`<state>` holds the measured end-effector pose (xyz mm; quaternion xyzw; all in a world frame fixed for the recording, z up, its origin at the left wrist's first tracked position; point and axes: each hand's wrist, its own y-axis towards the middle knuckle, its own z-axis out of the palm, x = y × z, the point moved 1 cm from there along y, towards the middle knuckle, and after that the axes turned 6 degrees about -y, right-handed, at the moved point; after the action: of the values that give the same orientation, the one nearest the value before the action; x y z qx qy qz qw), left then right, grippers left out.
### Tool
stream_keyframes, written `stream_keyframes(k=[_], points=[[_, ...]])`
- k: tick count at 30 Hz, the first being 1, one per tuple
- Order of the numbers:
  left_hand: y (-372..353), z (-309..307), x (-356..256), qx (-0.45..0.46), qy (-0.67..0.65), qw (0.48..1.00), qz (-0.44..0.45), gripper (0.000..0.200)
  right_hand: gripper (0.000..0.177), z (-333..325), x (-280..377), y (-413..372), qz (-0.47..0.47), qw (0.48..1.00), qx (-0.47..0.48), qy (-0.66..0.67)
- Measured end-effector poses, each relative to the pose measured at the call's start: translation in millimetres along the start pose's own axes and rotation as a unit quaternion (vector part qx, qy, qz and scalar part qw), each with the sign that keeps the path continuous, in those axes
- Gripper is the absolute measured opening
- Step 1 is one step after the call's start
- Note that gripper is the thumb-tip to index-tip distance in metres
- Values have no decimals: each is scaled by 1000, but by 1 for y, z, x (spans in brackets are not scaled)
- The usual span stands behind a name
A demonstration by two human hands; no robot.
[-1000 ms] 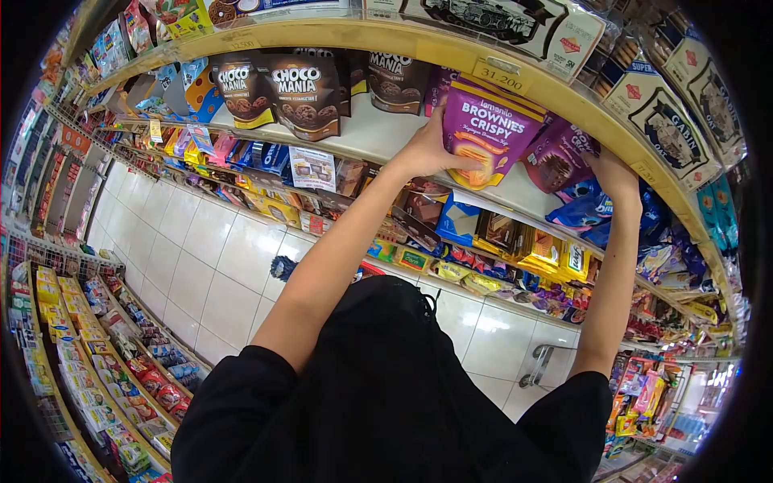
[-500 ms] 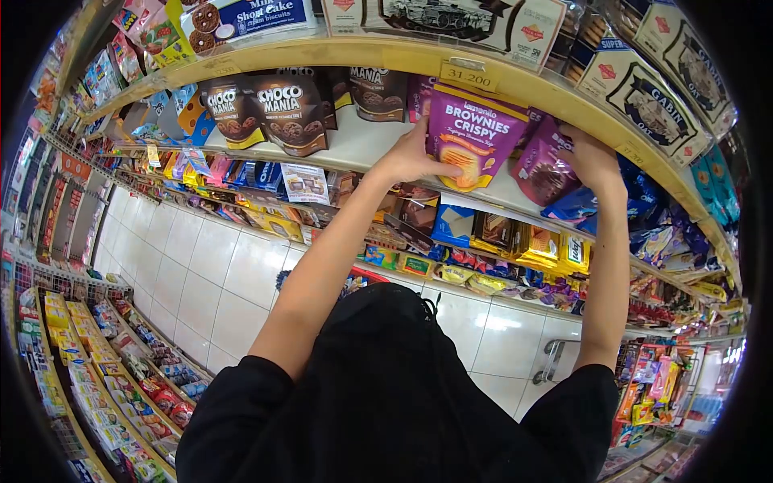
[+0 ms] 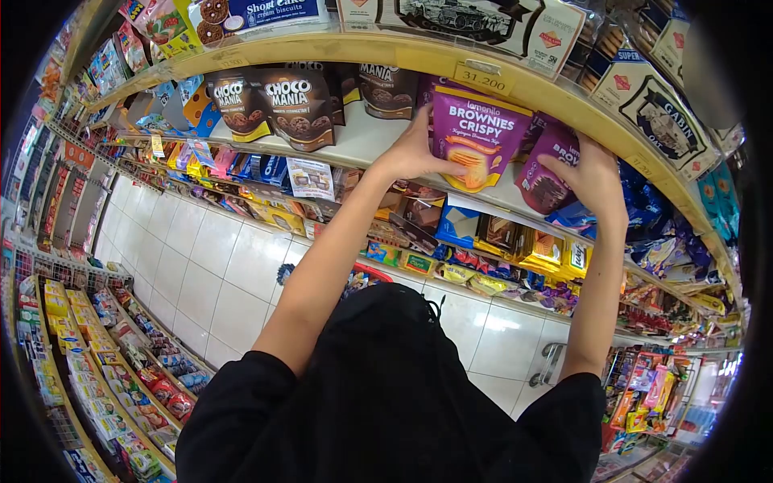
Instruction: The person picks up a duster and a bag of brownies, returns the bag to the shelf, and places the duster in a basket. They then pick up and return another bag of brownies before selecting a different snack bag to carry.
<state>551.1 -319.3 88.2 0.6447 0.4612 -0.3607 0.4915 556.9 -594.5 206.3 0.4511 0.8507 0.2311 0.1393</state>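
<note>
Left hand: fingers clamped on the left edge of the front pouch, thumb across its lower face, presumably to steady it upright, label outward. It stands at the front of the shelf, under the price tag (31.200, likely its own). Right hand: fingers clamped on the outer edge of the side pouch, thumb over its face; that edge probably gives me most control of its angle. Choco pouches stand to the left, faces outward, I judge for easy reading.
</note>
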Motion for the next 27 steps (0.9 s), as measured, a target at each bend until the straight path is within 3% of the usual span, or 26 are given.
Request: stream_keyframes(k=[4, 7, 10, 13, 14, 18, 20, 22, 23, 24, 25, 27], points=[[-16, 6, -15, -97, -27, 995, -5, 98, 58, -3, 31, 6, -10, 997, -38, 61], [-26, 8, -16, -74, 96, 992, 35, 65, 57, 18, 33, 11, -45, 997, -24, 59], [-42, 12, -27, -18, -15, 999, 37, 43, 46, 16, 45, 6, -74, 994, -2, 83], [-56, 11, -29, -14, -18, 1000, 3, 38, 37, 10, 48, 0, -112, 988, 1, 105], [-56, 9, -17, -6, 1, 1000, 10, 44, 35, 9, 47, 0, -120, 987, 2, 106], [-64, 16, -42, -66, 140, 976, 154, 48, 31, 12, 45, 4, -80, 958, 156, 226], [-62, 18, -40, -67, 77, 992, 77, 44, 29, 9, 53, 7, -18, 934, 239, 266], [-60, 17, -40, -71, -1, 997, -13, 36, 28, 11, 46, 13, -14, 894, 212, 395], [-59, 15, -38, -71, 0, 997, -3, 36, 27, 13, 43, 18, -11, 867, 198, 457], [-58, 9, -33, -70, 0, 998, 6, 37, 27, 16, 41, 24, 53, 859, 141, 489], [-57, 4, -30, -68, -1, 998, 15, 37, 33, 14, 42, 31, 94, 892, 95, 431], [-55, -13, -22, -96, -29, 995, -25, 29, 38, 23, 41, 42, 30, 974, 56, 216]])
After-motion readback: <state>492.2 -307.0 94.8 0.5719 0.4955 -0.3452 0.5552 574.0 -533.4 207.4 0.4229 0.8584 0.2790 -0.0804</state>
